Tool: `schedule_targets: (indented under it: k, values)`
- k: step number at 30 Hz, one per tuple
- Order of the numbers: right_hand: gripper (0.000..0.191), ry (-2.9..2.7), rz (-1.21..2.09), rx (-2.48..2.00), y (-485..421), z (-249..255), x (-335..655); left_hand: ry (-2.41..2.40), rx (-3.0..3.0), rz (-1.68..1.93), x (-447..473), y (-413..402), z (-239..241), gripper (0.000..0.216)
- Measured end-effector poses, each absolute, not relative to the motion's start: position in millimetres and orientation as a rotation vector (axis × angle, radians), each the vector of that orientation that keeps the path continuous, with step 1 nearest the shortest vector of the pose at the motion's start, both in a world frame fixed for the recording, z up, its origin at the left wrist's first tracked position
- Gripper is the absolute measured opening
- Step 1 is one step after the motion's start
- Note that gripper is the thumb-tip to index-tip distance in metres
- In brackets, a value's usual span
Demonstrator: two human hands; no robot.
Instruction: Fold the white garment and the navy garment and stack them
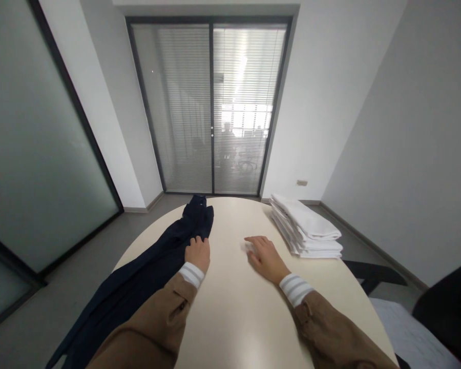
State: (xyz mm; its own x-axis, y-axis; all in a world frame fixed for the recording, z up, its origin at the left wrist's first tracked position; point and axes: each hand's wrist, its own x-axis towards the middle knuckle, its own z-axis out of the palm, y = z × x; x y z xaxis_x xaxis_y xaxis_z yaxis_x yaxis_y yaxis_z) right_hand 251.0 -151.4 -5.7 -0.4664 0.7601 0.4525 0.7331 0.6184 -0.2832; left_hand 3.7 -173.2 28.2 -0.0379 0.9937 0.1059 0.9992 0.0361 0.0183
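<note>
A pair of navy trousers (pixel 149 274) lies lengthwise over the left side of the round table (pixel 249 318), with its near end running out past the table's front left edge. My left hand (pixel 198 253) is at the right edge of the trousers, its fingers curled on the cloth and the fingertips partly hidden. To the right, my right hand (pixel 268 260) hovers low above or rests on the tabletop; I cannot tell which. Its fingers are stretched out and hold nothing. Beyond it, on the table's right side, sits a stack of folded white cloths (pixel 307 228).
A black chair (pixel 451 307) stands at the lower right, with something pale (pixel 411 328) on its seat. Glass doors with blinds (pixel 211 107) are behind the table, and a frosted glass panel (pixel 34 138) is on the left.
</note>
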Motion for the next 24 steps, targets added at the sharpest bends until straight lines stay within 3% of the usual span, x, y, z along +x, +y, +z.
schedule_targets:
  k: [7, 14, 16, 19, 22, 24]
  values:
    - [0.066, -2.463, 0.174, -0.977, -163.6, -11.1, 235.6, -1.703, -2.715, -0.264, 53.9, -209.1, 26.5, 0.031]
    - [0.026, -2.489, 0.142, -0.996, -165.8, -8.2, 230.9, -1.938, -2.547, -0.062, 51.3, -223.0, 61.6, 0.036]
    - [0.025, -2.499, 0.118, -0.996, -166.9, -6.6, 229.5, -2.007, -2.487, 0.105, 45.9, -222.3, 67.4, 0.037]
    - [0.027, -2.503, 0.108, -0.992, -169.5, -5.8, 226.3, -1.964, -2.531, 0.276, 41.6, -220.9, 66.5, 0.023]
    - [0.037, -2.508, 0.12, -0.951, -171.7, -7.5, 222.2, -1.918, -2.557, 0.294, 41.8, -220.5, 61.6, 0.026]
    - [0.033, -2.521, 0.123, -0.922, -172.3, -8.9, 219.8, -1.889, -2.577, 0.227, 43.7, -220.7, 59.2, 0.028]
